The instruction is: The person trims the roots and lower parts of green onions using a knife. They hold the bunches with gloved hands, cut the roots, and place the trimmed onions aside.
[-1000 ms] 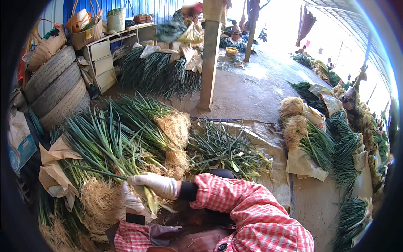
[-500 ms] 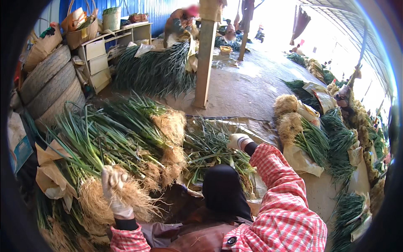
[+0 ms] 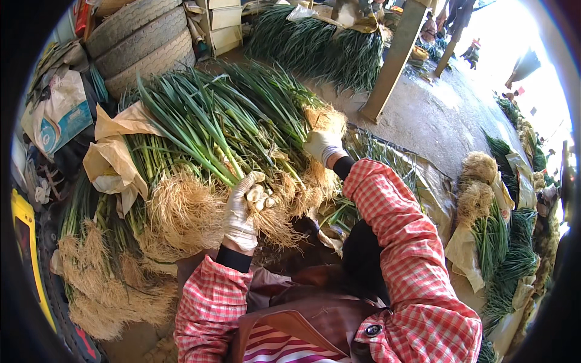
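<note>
My left hand (image 3: 245, 209), in a pale glove, is curled round a bunch of green garlic (image 3: 209, 151). Its long green leaves point up and left, and tan roots (image 3: 275, 227) hang out beside the glove. My right hand (image 3: 322, 145), gloved as well, is at the root end of the pile's right-hand bunches, its fingers bent in against the stalks. The fingertips there are partly hidden. Between and behind both hands lies the large pile of green garlic (image 3: 254, 115), with more root clumps (image 3: 181, 209) left of my left hand.
Stacked tyres (image 3: 142, 45) stand at the back left. Brown paper (image 3: 115, 160) sticks out of the pile. A post (image 3: 396, 63) rises from the concrete floor (image 3: 433, 103). Further bundles (image 3: 493, 224) line the right side. A yellow-edged object (image 3: 27, 242) is at the far left.
The view has swung down and left. My right hand has come back from the loose stalks on the right to the main pile, nearer my left hand. My left hand keeps its bunch.
</note>
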{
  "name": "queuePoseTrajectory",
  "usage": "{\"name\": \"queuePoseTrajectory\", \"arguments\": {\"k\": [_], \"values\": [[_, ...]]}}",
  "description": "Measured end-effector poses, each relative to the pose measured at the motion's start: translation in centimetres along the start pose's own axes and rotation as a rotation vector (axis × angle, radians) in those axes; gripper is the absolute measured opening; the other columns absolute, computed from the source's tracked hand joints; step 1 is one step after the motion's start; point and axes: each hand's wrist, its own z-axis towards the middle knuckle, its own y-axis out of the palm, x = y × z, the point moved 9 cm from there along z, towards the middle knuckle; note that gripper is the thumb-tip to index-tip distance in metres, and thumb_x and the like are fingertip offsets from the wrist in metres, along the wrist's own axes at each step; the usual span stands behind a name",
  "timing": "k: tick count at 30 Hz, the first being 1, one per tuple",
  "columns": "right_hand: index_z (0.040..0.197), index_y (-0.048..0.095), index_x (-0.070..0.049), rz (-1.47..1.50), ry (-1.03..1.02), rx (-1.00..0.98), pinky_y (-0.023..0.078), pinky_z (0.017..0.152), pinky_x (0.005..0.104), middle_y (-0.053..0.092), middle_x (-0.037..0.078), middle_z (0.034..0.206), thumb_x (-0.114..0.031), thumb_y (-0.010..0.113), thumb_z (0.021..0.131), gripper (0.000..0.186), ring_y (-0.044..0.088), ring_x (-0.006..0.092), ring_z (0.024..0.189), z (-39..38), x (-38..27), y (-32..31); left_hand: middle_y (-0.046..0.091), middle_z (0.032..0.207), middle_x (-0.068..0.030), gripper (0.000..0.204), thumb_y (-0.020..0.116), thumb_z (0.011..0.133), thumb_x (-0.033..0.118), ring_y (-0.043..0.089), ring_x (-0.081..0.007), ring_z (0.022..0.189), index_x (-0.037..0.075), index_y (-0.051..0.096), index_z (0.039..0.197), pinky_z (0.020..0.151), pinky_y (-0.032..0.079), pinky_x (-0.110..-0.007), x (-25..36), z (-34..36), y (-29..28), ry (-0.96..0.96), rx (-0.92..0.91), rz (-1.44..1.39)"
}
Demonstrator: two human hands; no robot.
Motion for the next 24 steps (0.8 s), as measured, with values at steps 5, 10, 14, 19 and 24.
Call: {"name": "queuePoseTrajectory", "arguments": {"k": [5,10,14,19,24], "values": [[0.105,0.068,-0.007,-0.299,0.079,-0.265,0.051,0.078,0.0404,0.068,0.015,0.103,-0.043,0.059,0.078,0.046,0.065,0.0308,0.095,-1.0,2.8,3.5,0.047,0.05,0.0059,0.016,0.057,0.092,0.018,0.043,-0.0088,0.042,0.002,0.061,0.091,0.054,0.041,-0.028,-0.7,0.1,0.6,-0.044,0.028,0.019],[0.108,0.069,-0.012,-0.367,0.137,-0.325,0.049,0.084,0.0413,0.065,0.011,0.114,-0.034,0.051,0.084,0.036,0.062,0.0304,0.106,0.9,5.0,5.3,0.051,0.054,0.0037,0.017,0.058,0.09,0.018,0.045,-0.0097,0.044,0.002,0.062,0.09,0.057,0.044,-0.03,-2.2,0.8,0.1,-0.075,0.095,0.071],[0.096,0.071,-0.009,0.048,0.13,-0.038,0.051,0.074,0.0371,0.069,0.014,0.085,-0.046,0.058,0.076,0.044,0.067,0.0293,0.08,1.3,3.6,-3.4,0.064,0.07,-0.0079,0.02,0.058,0.089,0.017,0.054,-0.0149,0.052,-0.001,0.063,0.096,0.059,0.051,-0.031,-2.9,0.4,-0.7,-0.051,0.176,0.197],[0.096,0.07,-0.01,0.169,-0.043,-0.061,0.051,0.062,0.0341,0.066,0.011,0.073,-0.048,0.058,0.078,0.043,0.064,0.0238,0.067,-3.5,-4.2,-7.0,0.068,0.087,-0.0135,0.016,0.058,0.089,0.017,0.062,-0.0146,0.064,0.003,0.063,0.096,0.057,0.05,-0.026,-4.7,-0.4,-0.7,-0.095,0.252,0.11],[0.106,0.066,-0.007,0.103,-0.319,-0.272,0.051,0.076,0.0369,0.068,0.014,0.09,-0.057,0.055,0.081,0.057,0.065,0.0311,0.081,-9.8,-11.0,-4.0,0.062,0.078,-0.0021,0.016,0.059,0.091,0.023,0.054,-0.0129,0.063,0.009,0.061,0.099,0.063,0.049,-0.027,-4.0,0.0,-1.0,-0.001,0.25,0.169]]}}
